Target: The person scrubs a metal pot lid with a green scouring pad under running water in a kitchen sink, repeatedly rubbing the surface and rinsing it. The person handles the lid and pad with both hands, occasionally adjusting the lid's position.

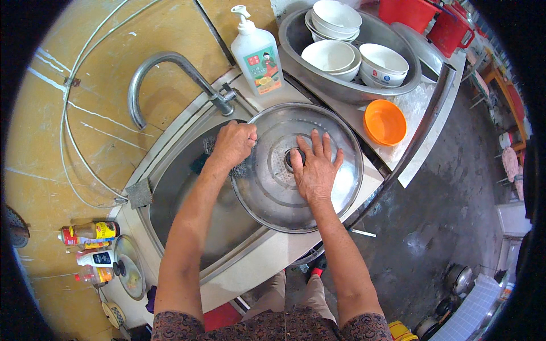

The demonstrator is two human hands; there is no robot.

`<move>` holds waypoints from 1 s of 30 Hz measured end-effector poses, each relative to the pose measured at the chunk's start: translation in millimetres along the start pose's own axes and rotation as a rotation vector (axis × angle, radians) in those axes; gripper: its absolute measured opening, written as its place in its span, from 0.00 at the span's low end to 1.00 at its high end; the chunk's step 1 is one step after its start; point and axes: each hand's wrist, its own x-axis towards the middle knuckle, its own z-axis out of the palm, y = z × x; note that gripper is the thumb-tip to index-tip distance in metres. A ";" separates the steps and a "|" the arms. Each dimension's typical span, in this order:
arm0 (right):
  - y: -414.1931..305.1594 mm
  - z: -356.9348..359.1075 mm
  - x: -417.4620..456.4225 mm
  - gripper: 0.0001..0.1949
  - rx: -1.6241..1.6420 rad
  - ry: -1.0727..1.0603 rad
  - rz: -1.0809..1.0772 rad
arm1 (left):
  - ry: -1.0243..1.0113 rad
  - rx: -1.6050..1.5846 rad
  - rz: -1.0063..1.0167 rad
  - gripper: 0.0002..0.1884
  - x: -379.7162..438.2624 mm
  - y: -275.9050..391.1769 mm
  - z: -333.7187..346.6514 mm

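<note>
A round metal pot lid (pixel 273 200) with a black knob lies on the counter's right part and reaches over the edge of the sink basin (pixel 183 238). Spread on top of the lid, beside and over its knob, is my right hand (pixel 318 170), fingers apart. My left hand (pixel 235 143) is curled in a fist at the lid's left rim, above the basin; whether anything is inside the fist is hidden. Water stands in the basin, and a dark green object (pixel 198 163) shows below my left hand. The curved metal faucet (pixel 170 57) rises behind the basin.
A white pump bottle (pixel 258 59) stands behind the lid. To the right, a large metal basin (pixel 341 91) holds white bowls (pixel 328 55), with an orange bowl (pixel 385 121) beside it. A grey scouring pad (pixel 139 194), condiment bottles (pixel 96 230) and a glass lid (pixel 129 273) are at the left.
</note>
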 end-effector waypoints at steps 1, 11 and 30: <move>-0.6 -0.4 0.1 0.24 0.000 -0.006 0.002 | -0.012 0.003 0.018 0.06 2.1 -1.8 -0.5; 0.1 -0.4 -0.7 0.24 0.013 0.026 -0.012 | -0.081 0.041 0.153 0.03 27.5 -4.3 -1.0; 0.2 -1.3 -1.1 0.24 0.019 0.003 0.003 | -0.097 0.067 0.208 0.02 21.2 -9.2 -2.0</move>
